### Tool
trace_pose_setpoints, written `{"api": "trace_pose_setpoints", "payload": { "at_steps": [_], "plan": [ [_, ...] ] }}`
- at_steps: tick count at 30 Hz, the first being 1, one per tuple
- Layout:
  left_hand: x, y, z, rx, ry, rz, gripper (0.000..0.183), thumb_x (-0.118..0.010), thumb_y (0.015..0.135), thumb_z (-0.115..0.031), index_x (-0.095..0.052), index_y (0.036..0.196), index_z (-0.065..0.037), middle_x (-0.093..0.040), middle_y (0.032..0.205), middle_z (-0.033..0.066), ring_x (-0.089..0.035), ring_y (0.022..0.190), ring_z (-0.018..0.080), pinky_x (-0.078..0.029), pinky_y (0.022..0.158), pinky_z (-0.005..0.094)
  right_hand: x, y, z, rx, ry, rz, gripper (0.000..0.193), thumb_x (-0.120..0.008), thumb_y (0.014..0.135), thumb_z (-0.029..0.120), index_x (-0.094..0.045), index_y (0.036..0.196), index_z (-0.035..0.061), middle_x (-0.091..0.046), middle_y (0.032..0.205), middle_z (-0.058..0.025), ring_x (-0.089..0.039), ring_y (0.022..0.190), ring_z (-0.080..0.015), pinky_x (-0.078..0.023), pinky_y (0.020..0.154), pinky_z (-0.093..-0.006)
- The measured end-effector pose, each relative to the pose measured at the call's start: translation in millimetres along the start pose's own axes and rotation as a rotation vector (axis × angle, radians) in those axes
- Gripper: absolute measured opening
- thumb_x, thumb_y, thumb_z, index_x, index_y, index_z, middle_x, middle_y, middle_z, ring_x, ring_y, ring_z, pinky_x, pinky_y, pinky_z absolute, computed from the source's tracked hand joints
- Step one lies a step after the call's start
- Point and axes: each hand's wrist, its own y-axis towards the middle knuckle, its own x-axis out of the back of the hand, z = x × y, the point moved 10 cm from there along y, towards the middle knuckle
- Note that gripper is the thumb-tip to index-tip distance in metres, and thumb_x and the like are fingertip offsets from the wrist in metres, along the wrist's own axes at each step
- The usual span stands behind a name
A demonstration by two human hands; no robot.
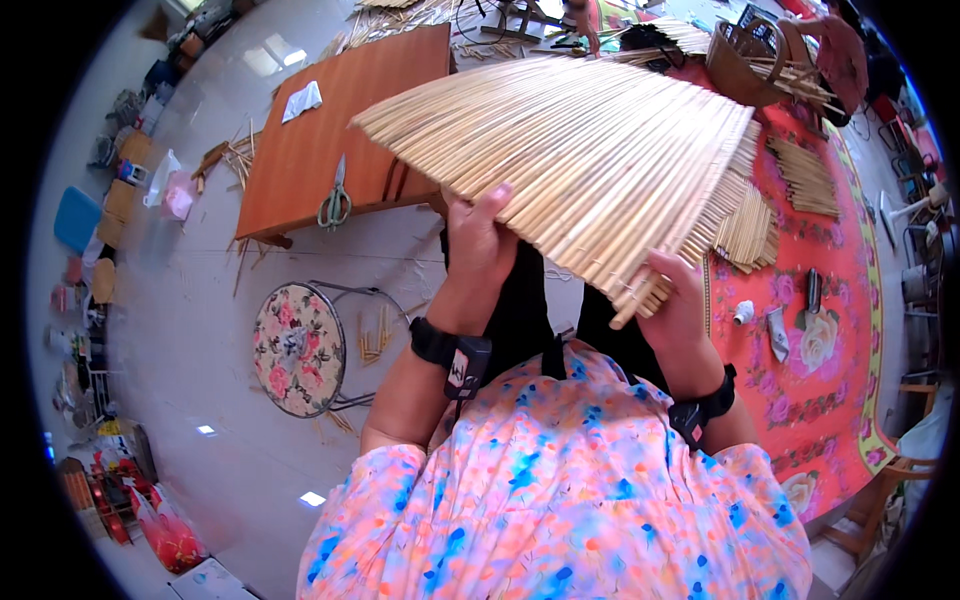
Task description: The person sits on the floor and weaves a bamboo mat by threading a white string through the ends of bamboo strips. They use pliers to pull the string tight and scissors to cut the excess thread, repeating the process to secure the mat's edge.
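A large mat of pale reed stalks (570, 140), bound side by side, spreads out in front of me like a fan. My left hand (480, 235) grips its near edge on the left, thumb on top and fingers underneath out of sight. At the near right corner, where the stalk ends bunch together, my right hand (678, 295) is closed round the edge. Smaller bound reed pieces (747, 225) lie on the flowered cloth just beyond my right hand. Scissors with green handles (335, 205) rest on the wooden table at the left.
A brown wooden table (350, 120) holds a white cloth (302, 101). Left of my legs stands a round flowered stool (298, 350). On the right, a red flowered cloth (800, 420) carries a dark cylinder (813, 290) and a reed bundle (803, 176). Other people work beyond, near a basket (745, 65).
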Motion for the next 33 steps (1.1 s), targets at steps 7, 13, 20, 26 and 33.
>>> {"api": "trace_pose_setpoints", "payload": {
  "at_steps": [7,13,20,26,33],
  "plan": [
    [-49,12,62,0.505,0.135,0.103,0.036,-0.063,0.09,-0.023,-0.053,0.116,0.0,-0.065,0.104,0.0116,-0.068,0.086,0.0209,-0.054,0.072,0.0321,9,-33,129,0.28,-0.287,-0.288,0.027,-0.059,0.084,0.015,-0.058,0.101,-0.0065,-0.064,0.082,-0.0116,-0.064,0.063,-0.0199,-0.055,0.056,-0.031],
    [-16,13,42,0.087,1.396,0.292,0.061,-0.074,0.081,-0.037,-0.049,0.124,-0.003,-0.058,0.117,0.0212,-0.063,0.1,0.031,-0.051,0.081,0.0386,-1,-21,217,0.262,-0.65,-0.336,0.035,-0.062,0.081,0.015,-0.057,0.11,-0.0048,-0.065,0.09,-0.0124,-0.067,0.077,-0.0211,-0.058,0.064,-0.0337],
    [-47,-31,86,-0.131,1.454,0.71,0.119,-0.088,0.062,-0.034,-0.014,0.151,-0.007,-0.033,0.141,0.0299,-0.034,0.132,0.0458,-0.035,0.107,0.046,-43,69,221,0.094,-0.627,-0.085,0.012,-0.066,0.076,0.013,-0.059,0.083,0.0058,-0.06,0.08,-0.0073,-0.064,0.067,-0.0223,-0.059,0.061,-0.0414],
    [-62,-44,65,-0.122,1.632,0.647,0.124,-0.089,0.06,-0.034,-0.008,0.152,-0.011,-0.028,0.144,0.0327,-0.032,0.133,0.0486,-0.039,0.105,0.0474,-25,111,195,-0.089,-0.629,-0.161,0.015,-0.062,0.077,0.015,-0.059,0.088,0.005,-0.063,0.081,-0.0093,-0.067,0.074,-0.0235,-0.06,0.067,-0.0435],
    [-144,-90,41,-0.267,1.315,1.022,0.096,-0.085,0.063,-0.03,-0.037,0.144,-0.011,-0.035,0.141,0.0317,-0.052,0.117,0.0438,-0.047,0.096,0.0412,-35,146,175,-0.201,-0.715,-0.106,0.037,-0.057,0.078,0.019,-0.052,0.108,-0.0024,-0.067,0.096,-0.0199,-0.07,0.083,-0.0345,-0.06,0.076,-0.0457]
  ]
}}
